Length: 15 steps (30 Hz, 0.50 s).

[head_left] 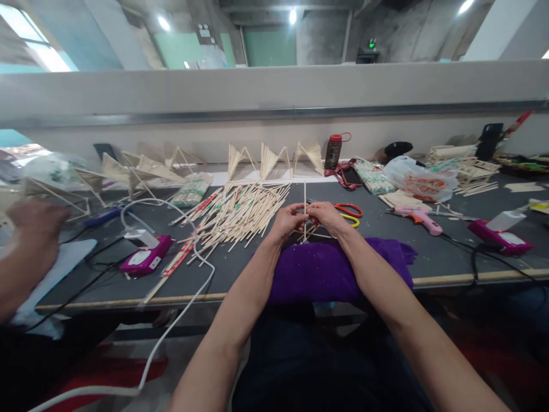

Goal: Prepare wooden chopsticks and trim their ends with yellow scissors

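Note:
My left hand and my right hand meet above the near edge of the table. Between their fingertips an upright wooden stick is pinched, with more sticks crossing low beneath the hands, partly hidden. Both wrists are over a purple towel folded on the table edge. Just past my right hand lie red-handled scissors and a yellow handle. A large loose pile of wooden sticks spreads to the left of my left hand.
Fan-shaped stick structures stand along the wall beside a red-capped bottle. A pink glue gun lies at right. Purple power strips sit on both sides, and a white cable loops at left. Another person's hand is at far left.

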{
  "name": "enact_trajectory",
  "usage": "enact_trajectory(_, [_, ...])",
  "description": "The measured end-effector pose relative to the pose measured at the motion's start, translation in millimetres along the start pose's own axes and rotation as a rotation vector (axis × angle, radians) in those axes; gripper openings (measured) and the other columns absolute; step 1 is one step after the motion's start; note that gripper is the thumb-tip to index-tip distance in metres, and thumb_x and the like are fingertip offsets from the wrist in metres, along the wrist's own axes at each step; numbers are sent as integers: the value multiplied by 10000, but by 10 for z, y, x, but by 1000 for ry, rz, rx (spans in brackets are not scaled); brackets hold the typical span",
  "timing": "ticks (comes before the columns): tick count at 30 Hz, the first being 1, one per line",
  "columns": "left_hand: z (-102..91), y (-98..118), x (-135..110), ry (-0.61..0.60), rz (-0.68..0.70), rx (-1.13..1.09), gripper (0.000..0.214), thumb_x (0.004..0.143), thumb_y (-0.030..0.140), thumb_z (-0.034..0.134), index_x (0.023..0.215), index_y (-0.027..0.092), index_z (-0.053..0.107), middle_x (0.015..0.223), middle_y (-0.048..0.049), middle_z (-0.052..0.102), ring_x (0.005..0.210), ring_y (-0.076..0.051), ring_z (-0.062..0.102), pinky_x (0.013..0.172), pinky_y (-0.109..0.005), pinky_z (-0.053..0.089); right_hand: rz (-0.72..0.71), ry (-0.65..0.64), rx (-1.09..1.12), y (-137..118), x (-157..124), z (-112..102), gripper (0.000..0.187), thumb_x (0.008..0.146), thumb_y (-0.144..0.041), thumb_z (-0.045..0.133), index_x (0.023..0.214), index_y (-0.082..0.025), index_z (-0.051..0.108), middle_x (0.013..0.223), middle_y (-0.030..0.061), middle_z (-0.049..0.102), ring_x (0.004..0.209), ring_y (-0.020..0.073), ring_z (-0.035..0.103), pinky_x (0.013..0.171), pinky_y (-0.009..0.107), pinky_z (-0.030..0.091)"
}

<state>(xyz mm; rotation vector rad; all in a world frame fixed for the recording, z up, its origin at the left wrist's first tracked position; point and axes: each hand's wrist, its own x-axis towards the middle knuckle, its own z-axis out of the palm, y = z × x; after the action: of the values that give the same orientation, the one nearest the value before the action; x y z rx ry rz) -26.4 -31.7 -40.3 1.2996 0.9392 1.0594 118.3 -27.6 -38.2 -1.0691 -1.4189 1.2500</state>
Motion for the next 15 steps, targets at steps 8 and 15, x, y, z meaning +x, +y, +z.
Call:
enact_trajectory(8, [10, 14, 3, -6, 9, -73, 458, 608, 189, 732, 1054, 124, 643, 647, 2, 640, 427, -54, 511, 464, -204, 462, 29, -20, 104, -23, -18, 11, 118, 662, -262, 587, 614, -157, 559, 444, -52, 454, 388, 57, 377, 389, 191, 313])
enact_trajectory(15, [25, 42, -3, -20, 13, -150, 485, 579, 214, 762, 1044, 133, 651, 665, 7, 648, 437, -39, 491, 469, -190, 429, 67, 0, 150, -60, -26, 14, 147, 670, -276, 601, 606, -158, 540, 451, -57, 436, 385, 54, 378, 387, 191, 352])
